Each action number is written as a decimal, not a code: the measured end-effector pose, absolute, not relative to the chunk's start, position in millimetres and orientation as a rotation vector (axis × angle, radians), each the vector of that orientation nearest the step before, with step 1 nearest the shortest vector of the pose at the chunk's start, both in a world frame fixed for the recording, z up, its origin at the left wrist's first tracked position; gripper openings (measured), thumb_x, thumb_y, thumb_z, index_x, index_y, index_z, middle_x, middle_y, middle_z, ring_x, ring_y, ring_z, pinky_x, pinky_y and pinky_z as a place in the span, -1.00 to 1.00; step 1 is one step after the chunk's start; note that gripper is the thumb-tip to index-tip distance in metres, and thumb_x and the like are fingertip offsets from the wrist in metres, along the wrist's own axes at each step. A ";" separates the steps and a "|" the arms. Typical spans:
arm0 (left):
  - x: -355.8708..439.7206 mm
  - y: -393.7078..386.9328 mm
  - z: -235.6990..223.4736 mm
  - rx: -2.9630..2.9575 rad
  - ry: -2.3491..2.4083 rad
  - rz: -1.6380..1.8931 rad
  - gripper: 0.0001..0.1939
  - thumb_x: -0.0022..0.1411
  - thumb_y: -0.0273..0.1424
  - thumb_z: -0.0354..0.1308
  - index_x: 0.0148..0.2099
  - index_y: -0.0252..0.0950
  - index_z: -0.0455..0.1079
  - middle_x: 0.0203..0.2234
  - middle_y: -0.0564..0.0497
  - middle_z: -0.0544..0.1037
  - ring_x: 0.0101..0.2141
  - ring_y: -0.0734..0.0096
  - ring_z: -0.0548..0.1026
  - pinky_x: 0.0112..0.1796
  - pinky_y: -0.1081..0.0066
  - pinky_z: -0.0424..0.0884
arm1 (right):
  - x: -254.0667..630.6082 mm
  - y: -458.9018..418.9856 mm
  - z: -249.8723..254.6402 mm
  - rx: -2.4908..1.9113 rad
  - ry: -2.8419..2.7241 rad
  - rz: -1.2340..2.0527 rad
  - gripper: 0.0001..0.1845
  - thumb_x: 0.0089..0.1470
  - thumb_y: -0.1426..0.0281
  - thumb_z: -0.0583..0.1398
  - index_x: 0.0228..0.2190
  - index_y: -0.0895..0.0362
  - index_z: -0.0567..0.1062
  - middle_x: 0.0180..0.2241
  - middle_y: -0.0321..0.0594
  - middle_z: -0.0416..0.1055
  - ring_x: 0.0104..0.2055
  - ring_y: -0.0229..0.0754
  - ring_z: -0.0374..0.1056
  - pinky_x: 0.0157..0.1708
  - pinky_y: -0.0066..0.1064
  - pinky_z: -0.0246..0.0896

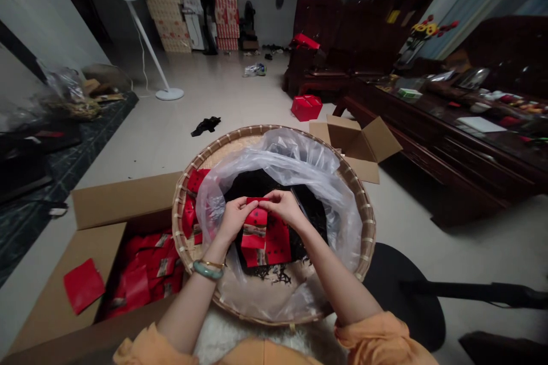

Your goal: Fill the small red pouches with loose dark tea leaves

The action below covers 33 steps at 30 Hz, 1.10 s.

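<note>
Both hands meet over a round woven bamboo tray. My left hand and my right hand pinch the top edge of a small red packet with a printed band, thumbs and fingertips together. Another red packet lies just under it. Below them, a clear plastic bag lies spread in the tray around dark, loose, twisted leaves that look like tea. Beside my right hand, a thin dark tool sticks out, partly hidden. More red packets lie at the tray's left side.
At left stands an open cardboard box full of red packets, one lying on its flap. Beyond the tray are another open box and a red box. A black round base sits at right, near a dark wooden table.
</note>
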State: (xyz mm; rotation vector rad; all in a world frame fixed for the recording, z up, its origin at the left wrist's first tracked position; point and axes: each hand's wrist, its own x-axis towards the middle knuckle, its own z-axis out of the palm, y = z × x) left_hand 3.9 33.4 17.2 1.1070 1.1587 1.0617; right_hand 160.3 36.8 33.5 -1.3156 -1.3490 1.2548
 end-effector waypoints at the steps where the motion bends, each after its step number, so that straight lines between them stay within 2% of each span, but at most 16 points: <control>1: 5.4 32.3 17.3 1.078 1.158 1.066 -0.68 -0.08 -0.19 0.29 -0.39 -0.37 0.45 -0.59 0.07 0.53 -0.58 0.47 0.45 -0.55 0.50 0.37 | 160.5 36.5 31.7 -1.323 -1.351 1.280 -0.71 -0.26 0.21 0.32 -0.55 0.20 0.50 -0.66 -0.34 0.41 -0.64 -0.34 0.24 -0.62 -0.53 0.12; 3: 8.0 28.6 18.9 1.012 1.130 1.072 -0.67 -0.10 -0.19 0.31 -0.37 -0.36 0.43 -0.56 0.06 0.55 -0.57 0.45 0.48 -0.53 0.48 0.40 | 160.6 35.5 29.0 -1.343 -1.334 1.297 -0.70 -0.26 0.19 0.31 -0.58 0.19 0.47 -0.70 -0.36 0.37 -0.68 -0.36 0.20 -0.66 -0.54 0.08; 7: 9.6 18.3 22.5 0.940 0.988 0.891 -0.55 -0.13 -0.26 0.35 -0.18 -0.35 0.40 -0.44 -0.01 0.59 -0.50 0.38 0.54 -0.44 0.39 0.48 | 161.0 35.0 26.4 -1.341 -1.225 1.201 -0.72 -0.26 0.21 0.31 -0.59 0.17 0.46 -0.66 -0.34 0.39 -0.65 -0.32 0.24 -0.65 -0.52 0.13; 11: 5.1 11.6 22.2 1.018 1.029 0.644 -0.61 -0.25 -0.38 0.40 -0.30 -0.39 0.44 -0.48 -0.05 0.59 -0.51 0.34 0.55 -0.51 0.43 0.47 | 165.4 38.4 26.2 -1.314 -1.108 1.148 -0.70 -0.28 0.19 0.32 -0.59 0.17 0.45 -0.65 -0.33 0.39 -0.64 -0.30 0.26 -0.62 -0.48 0.18; 16: -9.1 13.0 26.6 1.157 0.997 0.490 -0.80 -0.08 -0.37 0.29 -0.36 -0.38 0.47 -0.62 -0.02 0.56 -0.59 0.38 0.52 -0.53 0.46 0.43 | 173.4 38.9 25.4 -1.232 -0.925 1.316 -0.60 -0.38 0.12 0.35 -0.61 0.15 0.39 -0.71 -0.40 0.31 -0.69 -0.35 0.20 -0.63 -0.47 0.22; 19: -17.0 17.2 30.3 1.240 0.968 0.486 -0.84 -0.08 -0.39 0.30 -0.41 -0.36 0.48 -0.56 -0.01 0.59 -0.49 0.34 0.54 -0.44 0.43 0.46 | 172.9 34.1 22.3 -1.227 -0.926 1.333 -0.59 -0.37 0.11 0.35 -0.60 0.14 0.37 -0.70 -0.41 0.31 -0.69 -0.36 0.20 -0.64 -0.48 0.21; 22: -16.9 21.4 31.2 1.151 0.915 0.635 -0.66 -0.12 -0.38 0.34 -0.21 -0.33 0.47 -0.38 -0.03 0.61 -0.34 0.28 0.56 -0.31 0.36 0.47 | 165.5 28.0 18.3 -1.236 -1.022 1.313 -0.63 -0.30 0.13 0.34 -0.58 0.15 0.39 -0.66 -0.38 0.36 -0.67 -0.33 0.24 -0.62 -0.47 0.22; 24: -12.5 22.8 29.9 1.038 0.914 0.697 -0.59 -0.09 -0.33 0.33 -0.14 -0.35 0.44 -0.36 -0.08 0.60 -0.36 0.26 0.57 -0.31 0.32 0.48 | 160.3 24.7 17.2 -1.249 -1.104 1.276 -0.67 -0.25 0.16 0.32 -0.56 0.15 0.42 -0.63 -0.34 0.39 -0.62 -0.30 0.28 -0.58 -0.46 0.24; 26: -7.2 22.9 27.5 0.971 0.936 0.713 -0.58 -0.08 -0.30 0.33 -0.16 -0.40 0.43 -0.38 -0.11 0.60 -0.42 0.27 0.57 -0.35 0.31 0.49 | 159.9 22.2 18.2 -1.290 -1.173 1.227 -0.69 -0.16 0.15 0.27 -0.52 0.16 0.46 -0.59 -0.29 0.42 -0.56 -0.24 0.33 -0.52 -0.43 0.27; 28: -3.6 22.1 25.0 0.923 0.945 0.735 -0.56 -0.11 -0.31 0.36 -0.17 -0.42 0.43 -0.37 -0.13 0.60 -0.44 0.27 0.57 -0.35 0.31 0.49 | 167.3 19.0 20.5 -1.394 -1.296 1.121 -0.68 -0.02 0.15 0.18 -0.47 0.17 0.50 -0.52 -0.24 0.46 -0.48 -0.19 0.37 -0.44 -0.40 0.30; 30: -2.5 21.3 23.7 0.865 0.938 0.774 -0.54 -0.13 -0.32 0.37 -0.17 -0.42 0.41 -0.36 -0.14 0.60 -0.43 0.25 0.57 -0.35 0.29 0.50 | 181.1 13.7 22.4 -1.581 -1.513 0.871 -0.69 0.08 0.20 0.10 -0.36 0.16 0.52 -0.39 -0.18 0.48 -0.33 -0.13 0.39 -0.29 -0.35 0.29; 32: -2.9 20.5 23.9 0.811 0.927 0.821 -0.55 -0.13 -0.34 0.37 -0.17 -0.41 0.40 -0.37 -0.13 0.60 -0.44 0.24 0.57 -0.36 0.28 0.50 | 196.5 6.5 21.8 -1.837 -1.720 0.498 -0.68 0.06 0.26 0.15 -0.16 0.13 0.47 -0.20 -0.09 0.43 -0.15 -0.04 0.33 -0.15 -0.28 0.22; 33: -3.2 20.1 24.6 0.789 0.916 0.844 -0.56 -0.12 -0.35 0.37 -0.16 -0.41 0.40 -0.37 -0.12 0.60 -0.43 0.25 0.57 -0.36 0.29 0.50 | 203.0 3.0 20.4 -1.976 -1.780 0.351 -0.58 0.02 0.27 0.19 -0.06 0.14 0.41 -0.13 -0.03 0.39 -0.11 0.01 0.30 -0.14 -0.25 0.20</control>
